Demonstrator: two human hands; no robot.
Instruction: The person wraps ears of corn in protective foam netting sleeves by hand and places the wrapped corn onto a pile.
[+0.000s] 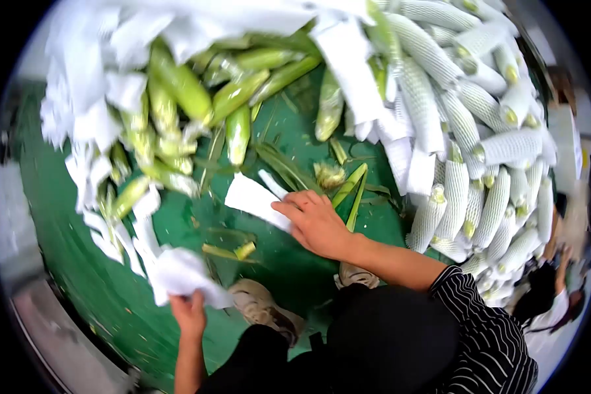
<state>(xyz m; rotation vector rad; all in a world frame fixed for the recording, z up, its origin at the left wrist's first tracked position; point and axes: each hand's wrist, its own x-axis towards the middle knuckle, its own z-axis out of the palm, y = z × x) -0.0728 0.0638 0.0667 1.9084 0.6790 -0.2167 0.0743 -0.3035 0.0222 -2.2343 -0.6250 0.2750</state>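
One left hand [190, 313] closed on crumpled wrap [185, 274]; loosely curled right hand [318, 224], grip unclear, at flat sleeve [256, 201]

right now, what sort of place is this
Perhaps a produce packing area: green ears of corn are heaped on a green floor, beside a large pile of ears in white netting.

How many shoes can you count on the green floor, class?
2: the left shoe, near the left hand; the right shoe, partly hidden, near the right forearm. Others may be hidden.
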